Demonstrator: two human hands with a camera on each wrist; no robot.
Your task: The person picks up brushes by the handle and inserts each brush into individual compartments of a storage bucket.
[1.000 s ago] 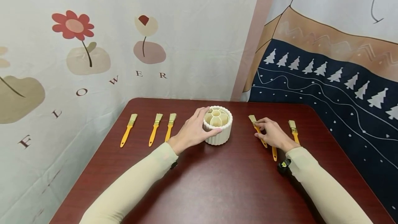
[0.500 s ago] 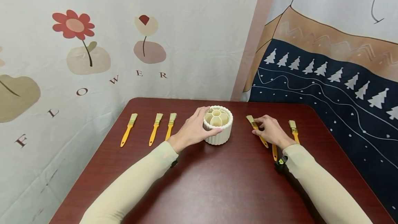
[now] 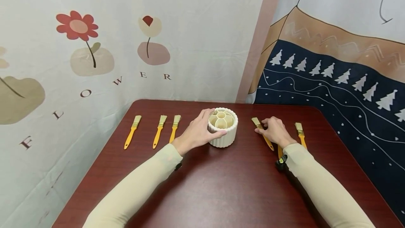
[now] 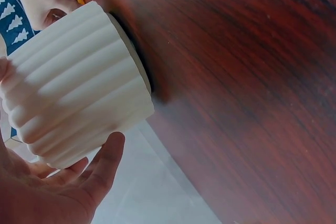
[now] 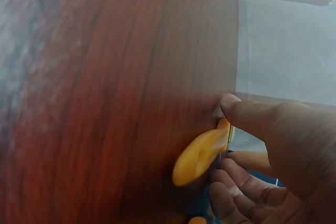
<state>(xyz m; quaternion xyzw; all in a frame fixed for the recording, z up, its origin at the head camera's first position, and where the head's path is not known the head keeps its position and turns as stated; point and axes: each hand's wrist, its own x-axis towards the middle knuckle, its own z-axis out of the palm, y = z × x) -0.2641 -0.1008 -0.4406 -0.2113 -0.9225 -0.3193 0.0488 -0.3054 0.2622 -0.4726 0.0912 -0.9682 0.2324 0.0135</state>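
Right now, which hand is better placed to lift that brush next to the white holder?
The right hand: its fingers already pinch the brush near the ferrule. The left hand is busy, wrapped around the ribbed white holder, likely steadying it.

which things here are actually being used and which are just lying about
In use:
- left hand, holding the ribbed white pot
- right hand, pinching a yellow-handled brush

Lying about:
- three brushes left of the pot
- brush at far right
- another brush mostly hidden under the right wrist
- table
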